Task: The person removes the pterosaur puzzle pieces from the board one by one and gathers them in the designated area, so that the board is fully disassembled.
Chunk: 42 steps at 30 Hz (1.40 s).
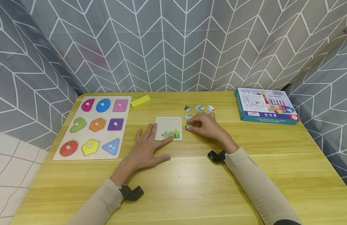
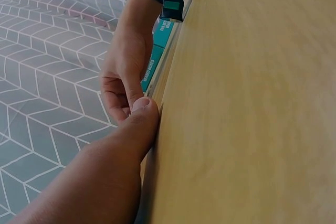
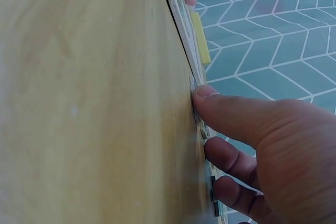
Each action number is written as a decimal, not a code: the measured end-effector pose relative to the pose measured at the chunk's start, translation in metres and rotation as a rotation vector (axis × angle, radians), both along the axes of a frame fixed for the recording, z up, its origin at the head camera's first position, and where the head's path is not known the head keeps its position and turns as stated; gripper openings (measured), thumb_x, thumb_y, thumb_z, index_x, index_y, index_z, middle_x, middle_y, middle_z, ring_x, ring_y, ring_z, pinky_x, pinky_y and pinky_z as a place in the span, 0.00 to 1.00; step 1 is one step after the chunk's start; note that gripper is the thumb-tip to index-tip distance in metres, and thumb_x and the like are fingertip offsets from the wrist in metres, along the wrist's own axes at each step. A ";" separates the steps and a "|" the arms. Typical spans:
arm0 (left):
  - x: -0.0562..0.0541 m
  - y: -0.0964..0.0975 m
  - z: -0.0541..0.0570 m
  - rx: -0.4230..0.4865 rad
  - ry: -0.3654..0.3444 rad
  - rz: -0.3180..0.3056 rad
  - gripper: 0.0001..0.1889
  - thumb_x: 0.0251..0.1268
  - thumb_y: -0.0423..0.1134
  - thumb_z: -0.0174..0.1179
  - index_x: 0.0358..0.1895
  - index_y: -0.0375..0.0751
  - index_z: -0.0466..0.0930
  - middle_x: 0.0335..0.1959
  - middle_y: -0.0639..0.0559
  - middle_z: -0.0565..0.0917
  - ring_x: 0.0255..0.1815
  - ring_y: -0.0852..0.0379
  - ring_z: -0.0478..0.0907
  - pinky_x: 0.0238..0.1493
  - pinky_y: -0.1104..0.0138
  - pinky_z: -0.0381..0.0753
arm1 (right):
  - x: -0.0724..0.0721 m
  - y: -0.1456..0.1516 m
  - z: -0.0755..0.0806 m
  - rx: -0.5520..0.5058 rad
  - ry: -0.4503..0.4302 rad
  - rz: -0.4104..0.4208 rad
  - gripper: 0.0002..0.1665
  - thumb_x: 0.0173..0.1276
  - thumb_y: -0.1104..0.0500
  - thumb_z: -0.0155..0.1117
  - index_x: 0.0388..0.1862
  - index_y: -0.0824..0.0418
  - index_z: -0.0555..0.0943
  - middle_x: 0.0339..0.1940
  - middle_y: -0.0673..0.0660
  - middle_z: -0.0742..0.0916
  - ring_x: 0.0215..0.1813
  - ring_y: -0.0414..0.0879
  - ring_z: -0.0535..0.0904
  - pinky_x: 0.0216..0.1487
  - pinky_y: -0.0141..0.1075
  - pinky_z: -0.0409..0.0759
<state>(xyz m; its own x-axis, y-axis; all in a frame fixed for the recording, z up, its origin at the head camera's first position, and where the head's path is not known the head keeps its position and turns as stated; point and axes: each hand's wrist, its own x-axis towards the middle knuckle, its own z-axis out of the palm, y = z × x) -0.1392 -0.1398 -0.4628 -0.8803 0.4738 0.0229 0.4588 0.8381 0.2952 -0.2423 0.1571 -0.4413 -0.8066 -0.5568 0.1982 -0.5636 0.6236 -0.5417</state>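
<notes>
A small square puzzle tray point(image 1: 168, 124) lies mid-table, with joined green jigsaw pieces point(image 1: 176, 133) along its lower right. My left hand point(image 1: 143, 150) rests over the tray's lower left side, fingers spread and straight, one fingertip touching the joined pieces. Just right of the tray, my right hand point(image 1: 206, 125) pinches a green puzzle piece point(image 1: 187, 127) between thumb and forefinger, low at the table. In the right wrist view the thumb point(image 3: 226, 106) presses the thin piece's edge. Several loose puzzle pieces point(image 1: 199, 108) lie beyond the right hand, which partly hides them.
On the left lies a shape board point(image 1: 98, 136) with several coloured knobbed shapes. A yellow block point(image 1: 140, 101) sits behind the tray. At the back right is a teal and white box point(image 1: 267, 105). A patterned grey curtain point(image 1: 173, 47) hangs behind the wooden table point(image 1: 184, 187).
</notes>
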 end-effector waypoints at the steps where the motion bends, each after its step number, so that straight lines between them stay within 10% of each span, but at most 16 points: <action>1: 0.000 0.000 0.000 -0.001 -0.001 0.001 0.36 0.65 0.79 0.44 0.77 0.82 0.55 0.85 0.35 0.38 0.86 0.37 0.32 0.77 0.33 0.35 | 0.000 0.000 0.000 -0.003 -0.001 0.000 0.15 0.60 0.55 0.79 0.47 0.53 0.90 0.35 0.50 0.89 0.42 0.48 0.76 0.54 0.56 0.53; 12: 0.000 -0.001 0.000 0.000 0.000 -0.001 0.36 0.65 0.78 0.45 0.77 0.81 0.55 0.85 0.34 0.38 0.86 0.37 0.32 0.77 0.32 0.35 | 0.001 -0.006 0.004 -0.084 -0.031 0.034 0.15 0.62 0.58 0.77 0.49 0.56 0.89 0.35 0.53 0.89 0.43 0.48 0.79 0.56 0.51 0.57; 24: 0.000 -0.002 -0.002 -0.005 0.010 -0.005 0.36 0.65 0.79 0.44 0.77 0.82 0.54 0.84 0.33 0.39 0.86 0.36 0.32 0.77 0.32 0.35 | 0.017 -0.036 0.007 0.054 -0.048 0.166 0.28 0.59 0.50 0.80 0.59 0.50 0.85 0.51 0.48 0.87 0.53 0.45 0.73 0.53 0.48 0.57; 42: 0.000 -0.001 -0.002 -0.006 0.026 -0.014 0.35 0.67 0.78 0.43 0.77 0.81 0.54 0.84 0.32 0.37 0.86 0.36 0.32 0.76 0.32 0.34 | 0.022 -0.046 0.007 0.113 -0.034 0.164 0.30 0.59 0.51 0.80 0.61 0.53 0.83 0.40 0.45 0.87 0.43 0.46 0.70 0.47 0.43 0.53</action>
<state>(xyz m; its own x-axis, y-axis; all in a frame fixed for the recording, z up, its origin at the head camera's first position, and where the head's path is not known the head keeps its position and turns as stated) -0.1396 -0.1403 -0.4653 -0.8728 0.4863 0.0431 0.4780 0.8333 0.2778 -0.2201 0.1109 -0.4344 -0.7087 -0.6981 0.1018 -0.6451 0.5829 -0.4940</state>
